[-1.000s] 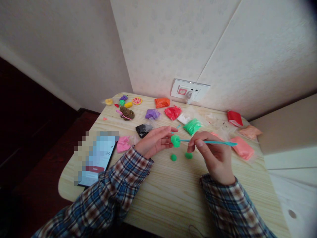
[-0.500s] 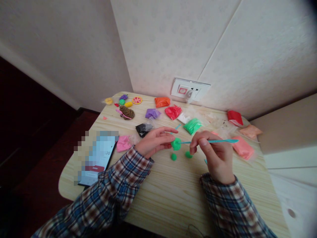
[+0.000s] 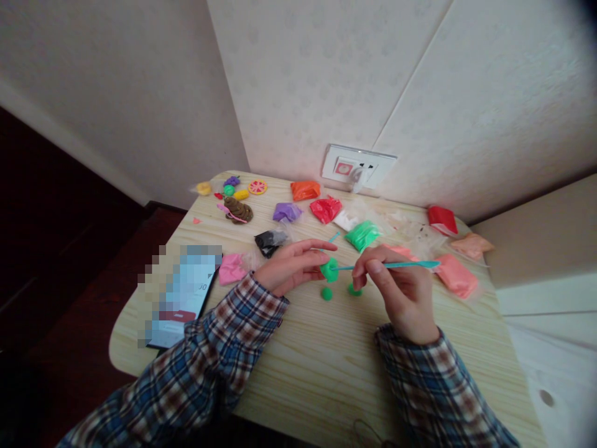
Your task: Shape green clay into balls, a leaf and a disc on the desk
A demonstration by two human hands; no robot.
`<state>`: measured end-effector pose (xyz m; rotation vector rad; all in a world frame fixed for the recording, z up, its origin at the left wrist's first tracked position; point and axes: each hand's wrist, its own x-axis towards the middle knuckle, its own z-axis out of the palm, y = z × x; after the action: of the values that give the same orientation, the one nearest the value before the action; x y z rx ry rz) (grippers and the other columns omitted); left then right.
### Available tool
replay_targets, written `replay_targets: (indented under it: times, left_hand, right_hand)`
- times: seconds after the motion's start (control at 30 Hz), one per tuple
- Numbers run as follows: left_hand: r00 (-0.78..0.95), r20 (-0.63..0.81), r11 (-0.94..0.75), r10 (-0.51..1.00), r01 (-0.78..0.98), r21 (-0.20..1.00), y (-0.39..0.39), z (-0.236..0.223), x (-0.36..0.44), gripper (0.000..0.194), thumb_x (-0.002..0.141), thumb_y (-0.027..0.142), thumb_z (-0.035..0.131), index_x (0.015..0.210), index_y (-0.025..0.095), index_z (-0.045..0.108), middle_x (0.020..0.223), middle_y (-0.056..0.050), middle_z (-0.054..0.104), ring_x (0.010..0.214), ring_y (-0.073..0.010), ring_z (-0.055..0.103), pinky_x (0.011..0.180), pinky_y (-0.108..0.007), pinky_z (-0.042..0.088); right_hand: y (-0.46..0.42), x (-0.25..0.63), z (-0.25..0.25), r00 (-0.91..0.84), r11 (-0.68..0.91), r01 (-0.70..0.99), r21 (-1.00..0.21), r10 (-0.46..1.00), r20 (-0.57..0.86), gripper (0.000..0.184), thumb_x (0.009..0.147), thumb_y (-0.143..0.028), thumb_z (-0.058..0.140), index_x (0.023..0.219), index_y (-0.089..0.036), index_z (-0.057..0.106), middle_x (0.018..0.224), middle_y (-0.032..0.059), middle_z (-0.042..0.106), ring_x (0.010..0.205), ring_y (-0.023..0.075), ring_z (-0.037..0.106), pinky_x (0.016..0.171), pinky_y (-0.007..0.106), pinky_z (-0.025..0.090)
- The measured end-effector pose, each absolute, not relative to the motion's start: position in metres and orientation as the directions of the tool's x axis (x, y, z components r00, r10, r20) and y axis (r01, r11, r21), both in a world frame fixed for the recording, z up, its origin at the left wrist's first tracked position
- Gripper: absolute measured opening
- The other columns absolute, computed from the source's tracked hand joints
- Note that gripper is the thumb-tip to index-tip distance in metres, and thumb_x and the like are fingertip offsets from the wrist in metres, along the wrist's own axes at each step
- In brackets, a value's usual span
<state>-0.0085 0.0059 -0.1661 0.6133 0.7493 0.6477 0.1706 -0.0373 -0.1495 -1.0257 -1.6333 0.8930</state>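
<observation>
Having shifted slightly toward nine o'clock above the surface (image 3: 298, 373), the right hand (image 3: 401, 292) faces the left hand (image 3: 293, 264); the former clamps a blue tool (image 3: 413, 265), presumably for fine control, the latter a green lump (image 3: 329, 270) at its tip, apparently steadying it. Smaller green pieces (image 3: 326, 294) lie at the lump's six and four o'clock.

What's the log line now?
left hand: touches green clay; right hand: holds blue stick, end at clay; green ball: on table

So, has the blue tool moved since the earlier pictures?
Yes, slightly left in view: judged against the wall socket, the blue tool's outer end sits farther left than in both earlier pictures.
</observation>
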Motion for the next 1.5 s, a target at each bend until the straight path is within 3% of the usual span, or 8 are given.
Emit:
replay_targets:
  times: [0.3, 0.43, 0.57, 0.8, 0.97, 1.1, 1.3, 1.5]
  left_hand:
    - [0.574, -0.409, 0.669, 0.709, -0.365, 0.648, 0.007, -0.166, -0.009, 0.025, 0.071, 0.013, 0.073, 0.095, 0.013, 0.067, 0.081, -0.003, 0.069, 0.074, -0.0108, 0.063, 0.075, -0.025, 0.046]
    - [0.596, -0.407, 0.693, 0.692, -0.39, 0.607, 0.008, -0.167, -0.009, 0.022, 0.073, 0.01, 0.07, 0.094, 0.013, 0.067, 0.084, -0.004, 0.07, 0.076, -0.0111, 0.064, 0.076, -0.025, 0.046]
    - [0.601, -0.396, 0.695, 0.695, -0.419, 0.584, 0.007, -0.167, -0.009, 0.019, 0.075, 0.009, 0.068, 0.093, 0.013, 0.067, 0.085, -0.004, 0.07, 0.078, -0.0116, 0.064, 0.076, -0.025, 0.046]
    - [0.588, -0.379, 0.666, 0.714, -0.404, 0.628, 0.005, -0.168, -0.007, 0.021, 0.071, 0.013, 0.072, 0.091, 0.013, 0.067, 0.086, -0.003, 0.07, 0.079, -0.0119, 0.064, 0.077, -0.025, 0.046]
    - [0.5, -0.325, 0.527, 0.803, -0.339, 0.78, 0.001, -0.161, -0.003, 0.017, 0.072, 0.015, 0.071, 0.089, 0.014, 0.068, 0.085, -0.002, 0.068, 0.077, -0.0118, 0.062, 0.074, -0.025, 0.046]
    - [0.44, -0.196, 0.359, 0.876, -0.326, 0.875, -0.001, -0.158, 0.0, 0.015, 0.071, 0.013, 0.07, 0.086, 0.015, 0.068, 0.09, -0.002, 0.067, 0.085, -0.0134, 0.06, 0.077, -0.026, 0.045]
    - [0.571, -0.208, 0.505, 0.794, -0.429, 0.749, 0.001, -0.158, -0.003, 0.03, 0.064, 0.026, 0.08, 0.089, 0.016, 0.068, 0.09, -0.002, 0.068, 0.086, -0.0148, 0.063, 0.082, -0.03, 0.046]
    - [0.602, -0.254, 0.564, 0.757, -0.405, 0.72, 0.001, -0.158, -0.004, 0.035, 0.058, 0.026, 0.084, 0.087, 0.015, 0.068, 0.086, -0.002, 0.07, 0.079, -0.0131, 0.065, 0.079, -0.029, 0.047]
  right_hand:
    - [-0.036, 0.168, -0.15, -0.045, 0.394, 0.064, -0.917, 0.919, 0.392, 0.019, 0.093, -0.026, 0.046, 0.086, -0.021, 0.063, 0.065, -0.0001, 0.058, 0.059, 0.0128, 0.053, 0.054, 0.027, 0.042]
    - [-0.033, 0.172, -0.148, -0.126, 0.443, 0.239, -0.864, 0.896, 0.425, 0.02, 0.093, -0.021, 0.045, 0.097, -0.023, 0.064, 0.077, 0.0019, 0.063, 0.07, 0.0148, 0.057, 0.063, 0.03, 0.046]
    - [-0.032, 0.173, -0.15, -0.279, 0.528, 0.457, -0.716, 0.85, 0.447, 0.02, 0.088, -0.017, 0.052, 0.103, -0.025, 0.063, 0.09, 0.0029, 0.064, 0.085, 0.018, 0.059, 0.075, 0.033, 0.047]
    - [-0.032, 0.17, -0.155, -0.339, 0.602, 0.531, -0.596, 0.796, 0.501, 0.024, 0.085, -0.012, 0.054, 0.104, -0.026, 0.06, 0.086, 0.0025, 0.062, 0.078, 0.0183, 0.058, 0.067, 0.031, 0.046]
    - [-0.034, 0.167, -0.156, -0.242, 0.564, 0.596, -0.572, 0.805, 0.541, 0.013, 0.084, -0.015, 0.057, 0.093, -0.024, 0.061, 0.079, 0.002, 0.061, 0.072, 0.0171, 0.055, 0.063, 0.03, 0.043]
    - [-0.036, 0.162, -0.157, -0.125, 0.501, 0.594, -0.629, 0.83, 0.543, 0.008, 0.084, -0.017, 0.059, 0.09, -0.023, 0.061, 0.076, -0.0001, 0.06, 0.065, 0.0139, 0.051, 0.061, 0.028, 0.041]
    - [-0.035, 0.157, -0.161, -0.014, 0.393, 0.335, -0.856, 0.911, 0.413, 0.007, 0.086, -0.02, 0.058, 0.09, -0.024, 0.061, 0.074, -0.0023, 0.057, 0.067, 0.0126, 0.051, 0.062, 0.027, 0.042]
    - [-0.033, 0.158, -0.158, -0.064, 0.35, 0.294, -0.89, 0.936, 0.346, 0.007, 0.087, -0.024, 0.057, 0.093, -0.024, 0.061, 0.073, -0.0032, 0.056, 0.067, 0.0117, 0.052, 0.062, 0.026, 0.041]
